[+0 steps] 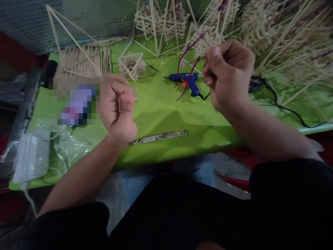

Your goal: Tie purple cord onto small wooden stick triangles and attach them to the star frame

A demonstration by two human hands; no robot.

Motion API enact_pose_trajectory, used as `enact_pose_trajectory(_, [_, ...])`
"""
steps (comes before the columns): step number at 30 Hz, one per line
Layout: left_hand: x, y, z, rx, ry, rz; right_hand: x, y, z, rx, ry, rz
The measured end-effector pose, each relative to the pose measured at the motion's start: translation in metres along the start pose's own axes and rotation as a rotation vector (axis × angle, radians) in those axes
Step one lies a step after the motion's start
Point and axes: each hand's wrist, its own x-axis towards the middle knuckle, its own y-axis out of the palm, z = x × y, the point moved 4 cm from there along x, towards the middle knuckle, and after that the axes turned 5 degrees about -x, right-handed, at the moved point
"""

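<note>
My right hand (229,73) is closed in a pinch, with a thin purple cord (189,77) at its fingertips. The cord's loose ends dangle over the green table (156,114), in front of a blue glue gun (191,81). My left hand (118,107) is raised and closed, fingers curled in and thumb folded across them; whatever they may hold is hidden. Behind its knuckles runs a pyramid-like frame of thin sticks (70,34); I cannot tell whether they touch. A small stacked-stick piece (132,66) sits between the hands, farther back.
Several stick structures (161,21) crowd the back and right. Loose sticks (80,60) lie at the back left, near a blurred-out phone (78,104). A white power pack (31,156) rests on clear plastic at the left. A flat worn strip (161,137) lies near the front edge. A black cable (275,97) crosses the right.
</note>
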Motion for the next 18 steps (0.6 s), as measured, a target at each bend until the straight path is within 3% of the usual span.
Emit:
enact_pose_trajectory(5, [0.009, -0.003, 0.016, -0.014, -0.057, -0.027, -0.006, 0.002, 0.015, 0.079, 0.131, 0.090])
enact_pose_trajectory(11, [0.006, -0.014, 0.035, 0.209, -0.069, -0.036, -0.021, 0.011, 0.013, 0.041, 0.102, 0.137])
enact_pose_trajectory(14, [0.004, -0.011, 0.027, 0.005, -0.037, -0.023, -0.029, 0.017, 0.005, 0.031, 0.087, 0.194])
enact_pose_trajectory(18, [0.000, -0.004, 0.015, -0.367, -0.115, 0.037, -0.040, 0.025, 0.000, 0.085, 0.120, 0.251])
